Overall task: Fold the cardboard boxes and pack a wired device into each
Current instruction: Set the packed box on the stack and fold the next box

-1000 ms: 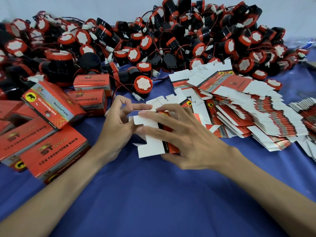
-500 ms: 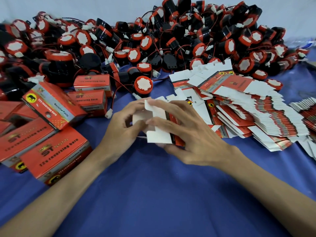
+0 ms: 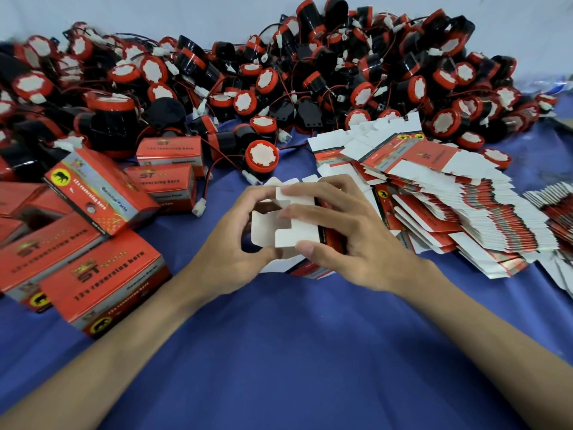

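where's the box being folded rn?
Head view, centre: the half-folded box is held between left hand and right hand, just left of the flat-box stack.

The right hand (image 3: 350, 240) is covering most of the half-folded cardboard box (image 3: 294, 231), so its red printed side is showing only as slivers between the fingers, and its far end is lying out of sight. The left hand (image 3: 229, 249) is hiding a white flap's lower corner under its thumb. Along the bench's (image 3: 279, 352) left side the finished boxes (image 3: 102, 283) are running off the picture's edge. At its right side a second stack of flat blanks (image 3: 555, 209) is being cut off likewise, its print too small to read. At the far left the heap of wired devices (image 3: 279, 72) is blurring. Both forearms (image 3: 496, 361) are leaving by the bottom edge.
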